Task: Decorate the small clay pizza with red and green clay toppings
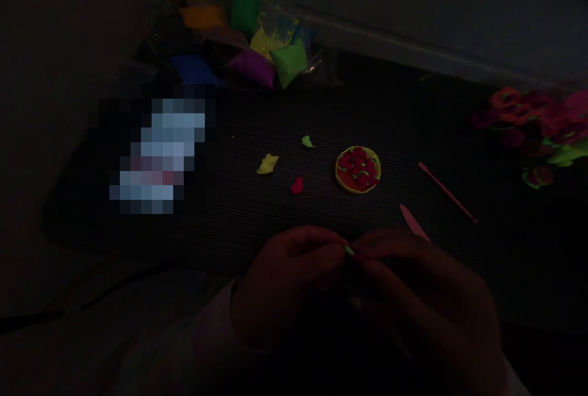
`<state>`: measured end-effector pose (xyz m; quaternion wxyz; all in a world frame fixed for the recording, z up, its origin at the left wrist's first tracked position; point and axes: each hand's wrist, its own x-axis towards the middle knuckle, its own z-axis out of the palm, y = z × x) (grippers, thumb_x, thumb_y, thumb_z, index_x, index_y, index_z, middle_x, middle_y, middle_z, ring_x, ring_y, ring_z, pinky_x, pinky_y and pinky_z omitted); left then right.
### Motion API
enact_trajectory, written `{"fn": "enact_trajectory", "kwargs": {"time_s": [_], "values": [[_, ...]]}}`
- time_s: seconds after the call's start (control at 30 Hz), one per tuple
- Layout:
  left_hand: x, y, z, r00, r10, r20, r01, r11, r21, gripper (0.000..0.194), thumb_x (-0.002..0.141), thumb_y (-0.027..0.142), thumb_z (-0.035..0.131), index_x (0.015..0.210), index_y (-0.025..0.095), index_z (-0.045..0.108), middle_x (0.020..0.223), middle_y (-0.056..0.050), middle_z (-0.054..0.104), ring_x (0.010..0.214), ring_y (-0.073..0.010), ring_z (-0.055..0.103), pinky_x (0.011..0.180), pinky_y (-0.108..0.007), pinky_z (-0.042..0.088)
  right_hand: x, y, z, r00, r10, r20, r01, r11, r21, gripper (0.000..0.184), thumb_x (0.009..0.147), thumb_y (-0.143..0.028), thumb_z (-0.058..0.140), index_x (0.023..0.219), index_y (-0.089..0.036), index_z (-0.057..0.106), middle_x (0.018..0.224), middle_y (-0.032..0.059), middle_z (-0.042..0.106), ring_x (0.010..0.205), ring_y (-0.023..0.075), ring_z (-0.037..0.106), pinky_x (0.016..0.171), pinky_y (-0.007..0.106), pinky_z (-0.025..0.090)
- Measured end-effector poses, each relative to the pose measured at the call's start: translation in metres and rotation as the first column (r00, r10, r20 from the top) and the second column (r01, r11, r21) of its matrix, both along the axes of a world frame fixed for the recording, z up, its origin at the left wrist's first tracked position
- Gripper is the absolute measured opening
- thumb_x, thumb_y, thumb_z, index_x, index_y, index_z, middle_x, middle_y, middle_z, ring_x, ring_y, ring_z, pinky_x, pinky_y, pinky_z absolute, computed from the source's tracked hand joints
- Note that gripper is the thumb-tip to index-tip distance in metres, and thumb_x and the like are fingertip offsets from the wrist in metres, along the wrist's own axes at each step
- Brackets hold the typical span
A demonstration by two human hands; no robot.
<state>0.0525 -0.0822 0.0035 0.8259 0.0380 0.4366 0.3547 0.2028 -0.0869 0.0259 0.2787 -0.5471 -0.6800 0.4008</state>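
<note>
In dim light, my left hand (289, 273) and my right hand (432, 285) meet at the fingertips near the table's front edge. Both are closed in a pinch around a small piece of light green clay (349, 250); something reddish shows faintly beside it at the right fingertips. Beyond them lies a small round tart of clay (358, 169), yellow-rimmed with red and green bits on an orange base. Loose lumps of red clay (297, 186), yellow clay (267, 163) and green clay (307, 141) sit left of it.
A pink clay knife (414, 223) lies just beyond my right hand, with a thin pink modelling tool (448, 192) farther right. Several colored clay packets (252, 68) are heaped at the back. A pixelated bright screen (160, 157) is at left; colorful clay flowers (542, 114) are at right.
</note>
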Motion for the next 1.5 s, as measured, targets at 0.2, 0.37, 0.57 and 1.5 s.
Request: {"fn": "enact_trajectory", "kwargs": {"time_s": [0.2, 0.37, 0.57, 1.5], "values": [[-0.001, -0.002, -0.004, 0.999, -0.035, -0.04, 0.036, 0.999, 0.023, 0.007, 0.061, 0.016, 0.069, 0.066, 0.016, 0.066, 0.057, 0.003, 0.06, 0.052, -0.0056, 0.047, 0.053, -0.02, 0.035, 0.001, 0.0, -0.001, 0.999, -0.018, -0.028, 0.017, 0.999, -0.043, 0.014, 0.077, -0.019, 0.056, 0.086, -0.029, 0.058, 0.083, -0.0041, 0.064, 0.073, 0.0095, 0.061, 0.063, 0.017, 0.049], [-0.002, -0.001, -0.005, 0.998, -0.041, -0.049, 0.045, 0.996, 0.075, 0.005, 0.064, 0.012, 0.067, 0.065, 0.017, 0.066, 0.057, 0.005, 0.061, 0.052, -0.0035, 0.049, 0.053, -0.016, 0.037, 0.001, 0.001, -0.002, 0.996, -0.029, -0.085, 0.018, 0.991, -0.13, 0.013, 0.076, -0.018, 0.057, 0.085, -0.028, 0.059, 0.082, -0.0035, 0.064, 0.074, 0.0102, 0.061, 0.065, 0.018, 0.049], [-0.002, -0.001, -0.005, 0.996, -0.041, -0.084, 0.05, 0.993, 0.111, 0.005, 0.065, 0.013, 0.066, 0.066, 0.018, 0.066, 0.055, 0.006, 0.061, 0.051, -0.003, 0.049, 0.049, -0.014, 0.036, 0.002, 0.004, -0.001, 0.961, -0.098, -0.258, 0.004, 0.94, -0.342, 0.01, 0.076, -0.02, 0.057, 0.081, -0.028, 0.061, 0.081, -0.0043, 0.065, 0.074, 0.0095, 0.062, 0.067, 0.018, 0.049], [0.0, -0.002, -0.004, 0.994, -0.006, -0.11, 0.01, 0.999, 0.042, 0.006, 0.058, 0.018, 0.071, 0.061, 0.018, 0.066, 0.052, 0.005, 0.059, 0.049, -0.004, 0.048, 0.05, -0.017, 0.035, -0.002, -0.004, 0.001, 0.977, -0.141, -0.162, 0.126, 0.987, -0.102, 0.01, 0.076, -0.019, 0.057, 0.079, -0.028, 0.059, 0.076, -0.0043, 0.063, 0.069, 0.0089, 0.06, 0.059, 0.015, 0.049]]}}
